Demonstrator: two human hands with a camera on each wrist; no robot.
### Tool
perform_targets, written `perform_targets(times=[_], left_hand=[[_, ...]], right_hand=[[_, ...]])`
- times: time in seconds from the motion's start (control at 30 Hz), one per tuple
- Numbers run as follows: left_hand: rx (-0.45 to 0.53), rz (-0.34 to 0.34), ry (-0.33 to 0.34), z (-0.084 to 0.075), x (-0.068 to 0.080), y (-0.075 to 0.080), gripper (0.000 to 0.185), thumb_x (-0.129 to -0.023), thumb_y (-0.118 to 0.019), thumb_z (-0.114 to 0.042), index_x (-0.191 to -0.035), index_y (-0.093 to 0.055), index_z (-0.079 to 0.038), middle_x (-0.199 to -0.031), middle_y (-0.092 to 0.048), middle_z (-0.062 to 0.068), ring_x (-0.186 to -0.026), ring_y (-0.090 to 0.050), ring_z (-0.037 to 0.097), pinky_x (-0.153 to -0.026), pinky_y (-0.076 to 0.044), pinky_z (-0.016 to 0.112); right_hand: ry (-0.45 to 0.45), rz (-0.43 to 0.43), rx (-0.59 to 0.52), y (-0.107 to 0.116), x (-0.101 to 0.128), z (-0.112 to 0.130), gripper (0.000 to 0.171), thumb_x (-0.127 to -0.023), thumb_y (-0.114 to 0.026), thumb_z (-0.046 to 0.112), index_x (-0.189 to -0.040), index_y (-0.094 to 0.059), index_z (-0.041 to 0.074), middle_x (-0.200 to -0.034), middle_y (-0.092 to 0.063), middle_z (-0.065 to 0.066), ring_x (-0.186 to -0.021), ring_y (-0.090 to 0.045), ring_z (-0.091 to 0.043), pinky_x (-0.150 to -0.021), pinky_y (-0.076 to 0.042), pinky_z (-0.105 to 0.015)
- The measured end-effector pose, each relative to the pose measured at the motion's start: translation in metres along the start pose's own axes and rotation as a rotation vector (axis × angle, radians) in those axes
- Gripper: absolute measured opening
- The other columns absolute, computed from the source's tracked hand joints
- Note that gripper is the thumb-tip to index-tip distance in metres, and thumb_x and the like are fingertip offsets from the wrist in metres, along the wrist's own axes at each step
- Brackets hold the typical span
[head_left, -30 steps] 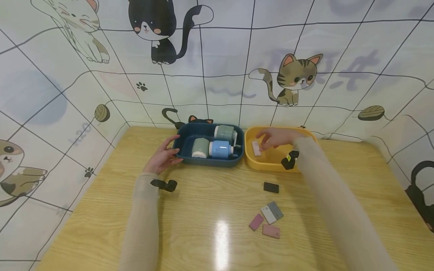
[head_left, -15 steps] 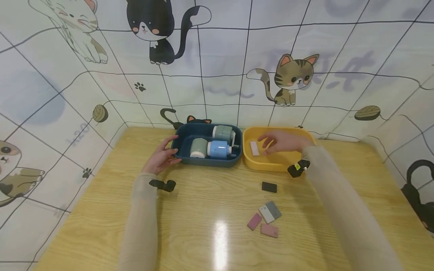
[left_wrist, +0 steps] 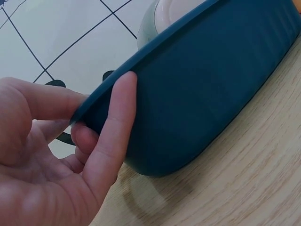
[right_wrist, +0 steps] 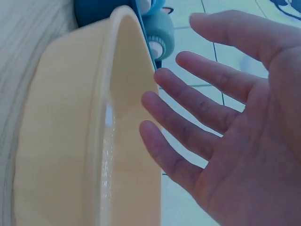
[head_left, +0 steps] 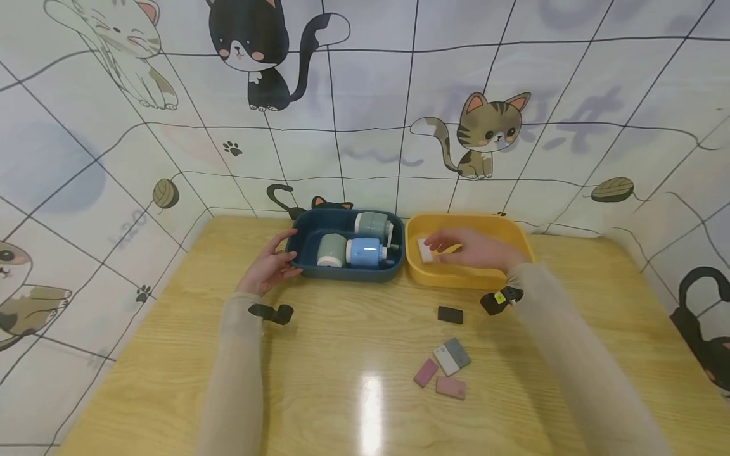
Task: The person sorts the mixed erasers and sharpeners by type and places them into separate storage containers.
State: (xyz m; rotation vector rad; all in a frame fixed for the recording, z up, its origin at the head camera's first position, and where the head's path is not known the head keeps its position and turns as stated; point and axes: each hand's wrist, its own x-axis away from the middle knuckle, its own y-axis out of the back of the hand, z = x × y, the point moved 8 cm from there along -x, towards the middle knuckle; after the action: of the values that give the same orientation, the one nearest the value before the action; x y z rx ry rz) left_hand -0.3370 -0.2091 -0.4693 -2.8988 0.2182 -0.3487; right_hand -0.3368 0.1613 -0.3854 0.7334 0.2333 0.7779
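My left hand (head_left: 268, 267) grips the near-left end of a dark blue bin (head_left: 348, 273). In the left wrist view, its fingers and thumb stand on both sides of the bin's rim (left_wrist: 155, 47). Over the yellow bin (head_left: 445, 278) hovers my right hand (head_left: 476, 248), fingers spread and slightly bent. Nothing shows in its palm in the right wrist view. A small white block (head_left: 424, 251) lies at the left inside the yellow bin, close to my right fingertips, which partly cover it.
Inside the blue bin lie two green-and-white cylinders (head_left: 332, 248) and a blue one (head_left: 364, 251); a white crank-like arm shows beside them. On the wooden table (head_left: 319, 354) are a black block (head_left: 450, 315), a grey-and-white piece (head_left: 452, 356) and two pink blocks (head_left: 450, 387). A cat-print wall stands behind.
My right hand drew back right from the white block, then moved left over it again. My left hand stays on the blue bin. The head view has shifted slightly.
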Motion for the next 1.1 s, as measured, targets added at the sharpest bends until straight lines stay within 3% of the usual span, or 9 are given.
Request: perform_targets(times=[0.2,0.5,0.63,0.83,1.1], left_hand=[[0.021,0.009,-0.017,-0.002,0.001,-0.001,0.06,-0.098,-0.044,0.009,-0.151,-0.029,-0.015,-0.083,-0.039,0.009,-0.056,-0.043,0.013,-0.074,-0.057,0.031],[0.028,-0.009,0.006,-0.001,0.004,0.0,0.059,-0.099,-0.043,0.009,-0.151,-0.03,-0.016,-0.088,-0.039,0.011,-0.058,-0.045,0.013,-0.074,-0.057,0.031],[0.022,-0.016,0.012,-0.005,0.008,-0.003,0.06,-0.098,-0.042,0.011,-0.151,-0.028,-0.014,-0.093,-0.038,0.013,-0.061,-0.047,0.016,-0.074,-0.057,0.031],[-0.009,0.001,-0.005,-0.013,0.014,-0.013,0.06,-0.098,-0.041,0.01,-0.152,-0.023,-0.009,-0.097,-0.036,0.014,-0.062,-0.045,0.015,-0.077,-0.056,0.031],[-0.026,-0.026,0.002,-0.012,0.014,-0.012,0.062,-0.098,-0.041,0.01,-0.153,-0.024,-0.012,-0.099,-0.035,0.014,-0.065,-0.046,0.014,-0.075,-0.056,0.029]], right_hand=[[0.005,-0.025,0.034,-0.006,0.008,0.009,0.04,-0.094,-0.063,0.02,-0.131,-0.055,0.005,-0.134,-0.054,-0.014,-0.122,-0.049,-0.029,-0.101,-0.04,-0.052],[0.075,-0.062,0.067,-0.019,0.03,0.024,0.037,-0.093,-0.065,0.017,-0.128,-0.058,0.006,-0.126,-0.059,-0.008,-0.115,-0.054,-0.029,-0.097,-0.043,-0.052],[0.107,-0.037,0.072,-0.033,0.041,0.027,0.036,-0.093,-0.066,0.014,-0.127,-0.058,0.007,-0.125,-0.06,-0.008,-0.113,-0.056,-0.03,-0.095,-0.046,-0.05],[0.104,0.029,0.122,-0.059,0.056,0.017,0.036,-0.092,-0.067,0.016,-0.126,-0.059,0.005,-0.125,-0.059,-0.006,-0.112,-0.056,-0.03,-0.093,-0.047,-0.049],[0.122,0.022,0.173,-0.072,0.063,0.002,0.034,-0.091,-0.069,0.014,-0.121,-0.06,0.001,-0.119,-0.06,-0.007,-0.107,-0.057,-0.026,-0.09,-0.05,-0.045]])
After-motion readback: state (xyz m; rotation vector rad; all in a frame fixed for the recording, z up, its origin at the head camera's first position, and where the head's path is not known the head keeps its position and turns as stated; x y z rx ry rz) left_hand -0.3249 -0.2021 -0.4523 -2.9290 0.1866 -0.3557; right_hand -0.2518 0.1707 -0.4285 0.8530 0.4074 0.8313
